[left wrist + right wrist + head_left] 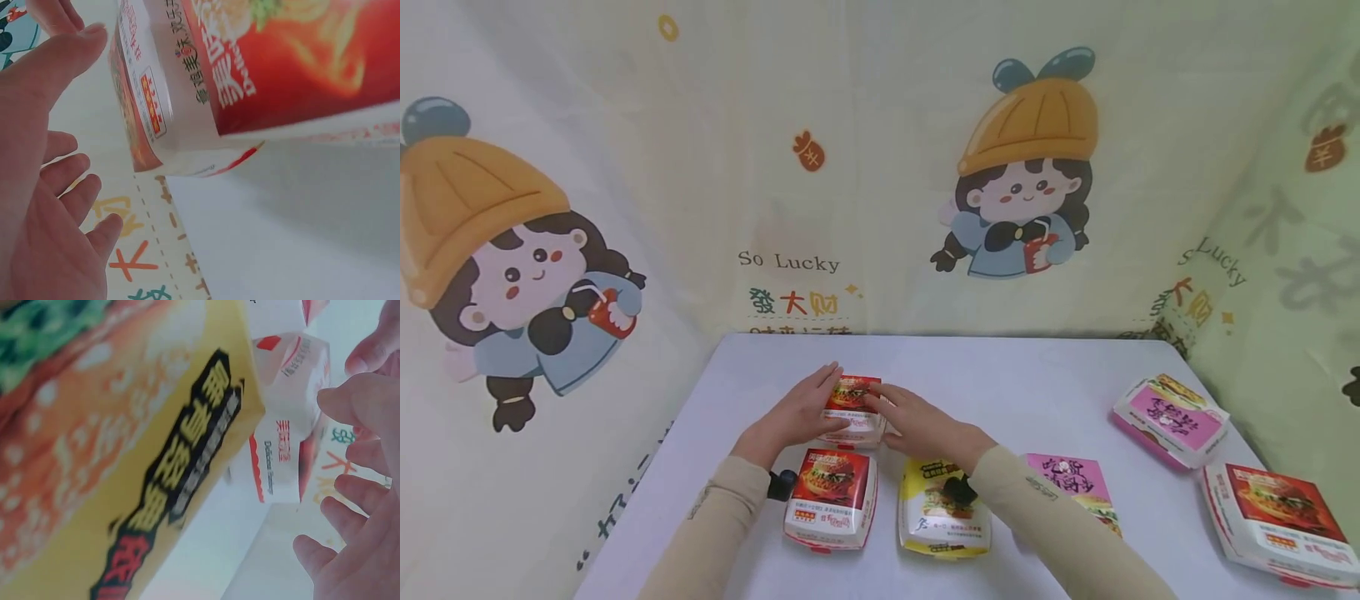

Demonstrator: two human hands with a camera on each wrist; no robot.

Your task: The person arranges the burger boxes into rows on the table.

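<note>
Toward the back left of the table, a red and white burger box [855, 407] lies between the two hands. My left hand [797, 417] is at its left side, fingers fairly straight. On its right side is my right hand [928, 427], with fingers extended and spread. In the left wrist view, the left hand [53, 219] shows a gap between its thumb and the box's white side [159, 81]. The right wrist view has the right hand's thumb [340, 400] right at the box's edge, the other fingers loosely bent beside it.
Another red burger box [831, 500] stands just in front, near the left wrist. A yellow burger box [943, 521] sits under the right wrist. The right forearm partly covers a pink box [1078, 483]. Farther right are another pink box [1172, 421] and a red box [1281, 517].
</note>
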